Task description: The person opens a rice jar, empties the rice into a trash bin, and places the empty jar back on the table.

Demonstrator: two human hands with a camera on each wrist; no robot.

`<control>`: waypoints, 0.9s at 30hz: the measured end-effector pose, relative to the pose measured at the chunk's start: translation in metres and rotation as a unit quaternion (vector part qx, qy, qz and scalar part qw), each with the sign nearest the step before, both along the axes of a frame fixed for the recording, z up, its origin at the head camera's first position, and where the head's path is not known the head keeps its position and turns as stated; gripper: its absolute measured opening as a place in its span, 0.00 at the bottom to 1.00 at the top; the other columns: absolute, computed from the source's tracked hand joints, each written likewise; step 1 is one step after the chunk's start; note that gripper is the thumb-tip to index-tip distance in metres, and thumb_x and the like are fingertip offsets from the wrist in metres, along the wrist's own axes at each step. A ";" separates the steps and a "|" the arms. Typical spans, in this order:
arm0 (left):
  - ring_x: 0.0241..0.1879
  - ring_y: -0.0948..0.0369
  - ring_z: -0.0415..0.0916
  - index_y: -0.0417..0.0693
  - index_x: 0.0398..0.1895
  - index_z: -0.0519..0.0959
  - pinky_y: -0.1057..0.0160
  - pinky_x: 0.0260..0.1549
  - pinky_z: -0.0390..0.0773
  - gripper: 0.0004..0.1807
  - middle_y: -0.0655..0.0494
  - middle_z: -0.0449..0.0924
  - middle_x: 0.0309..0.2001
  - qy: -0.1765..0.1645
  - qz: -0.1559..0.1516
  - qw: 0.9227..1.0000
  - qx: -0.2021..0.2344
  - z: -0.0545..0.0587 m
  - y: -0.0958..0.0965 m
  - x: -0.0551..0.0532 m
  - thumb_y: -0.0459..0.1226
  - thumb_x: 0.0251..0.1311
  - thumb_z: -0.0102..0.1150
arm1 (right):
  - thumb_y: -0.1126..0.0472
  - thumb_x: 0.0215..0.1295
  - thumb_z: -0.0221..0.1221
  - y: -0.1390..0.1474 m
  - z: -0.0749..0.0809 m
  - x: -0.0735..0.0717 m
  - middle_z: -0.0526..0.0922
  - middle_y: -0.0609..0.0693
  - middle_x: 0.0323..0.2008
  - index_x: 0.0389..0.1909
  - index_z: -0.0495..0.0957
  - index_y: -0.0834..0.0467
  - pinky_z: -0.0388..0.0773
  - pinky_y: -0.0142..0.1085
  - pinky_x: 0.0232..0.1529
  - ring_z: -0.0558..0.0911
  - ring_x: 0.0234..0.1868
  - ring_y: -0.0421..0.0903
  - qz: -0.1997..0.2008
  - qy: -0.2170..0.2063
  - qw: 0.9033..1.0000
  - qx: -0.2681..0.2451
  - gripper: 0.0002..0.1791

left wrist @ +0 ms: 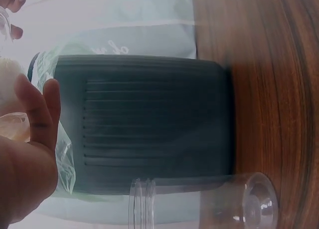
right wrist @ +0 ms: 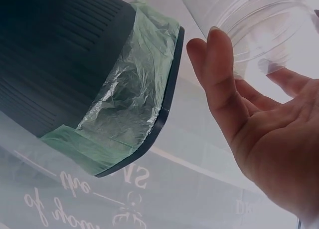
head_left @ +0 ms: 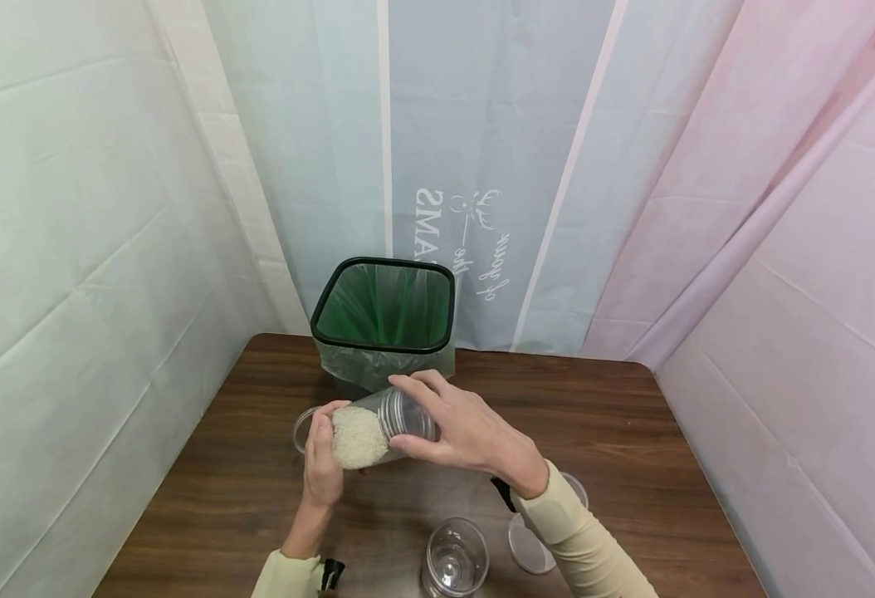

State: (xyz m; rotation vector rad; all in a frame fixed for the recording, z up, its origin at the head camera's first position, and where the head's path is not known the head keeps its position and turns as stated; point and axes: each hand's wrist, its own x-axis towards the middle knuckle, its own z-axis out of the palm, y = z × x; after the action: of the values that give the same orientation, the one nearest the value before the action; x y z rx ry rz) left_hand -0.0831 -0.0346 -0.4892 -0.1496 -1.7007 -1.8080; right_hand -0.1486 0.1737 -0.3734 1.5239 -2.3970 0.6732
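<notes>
A clear plastic jar (head_left: 391,425) holding white rice (head_left: 359,438) is tilted nearly sideways above the table. The rice lies in its left end, where my left hand (head_left: 323,453) grips it. My right hand (head_left: 461,422) curls fingers and thumb around the ridged right end. In the right wrist view, my right hand (right wrist: 271,124) is around the clear ridged end (right wrist: 264,32). The left wrist view catches only an edge of the rice (left wrist: 9,82) beside the fingers of my left hand (left wrist: 35,144).
A dark bin (head_left: 383,345) lined with a green bag stands just behind the jar. One clear jar (head_left: 303,430) is at the left, partly behind my left hand; another jar (head_left: 456,558) stands in front. Clear round lids (head_left: 531,546) lie near my right forearm on the wooden table (head_left: 594,415).
</notes>
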 end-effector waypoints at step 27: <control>0.20 0.64 0.78 0.44 0.53 0.69 0.61 0.05 0.71 0.25 0.59 0.82 0.34 -0.025 -0.145 0.970 0.192 0.020 -0.054 -0.032 0.48 0.78 0.20 | 0.41 0.67 0.57 -0.030 -0.002 -0.012 0.74 0.44 0.56 0.72 0.61 0.46 0.74 0.28 0.35 0.71 0.29 0.33 -0.086 -0.061 0.994 -0.033 0.36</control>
State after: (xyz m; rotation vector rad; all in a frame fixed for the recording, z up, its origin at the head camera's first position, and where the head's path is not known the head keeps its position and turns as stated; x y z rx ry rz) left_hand -0.1148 -0.0886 -0.4693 -0.1971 -1.3810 -2.3403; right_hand -0.1608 0.1433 -0.3752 1.2650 -2.5311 0.8206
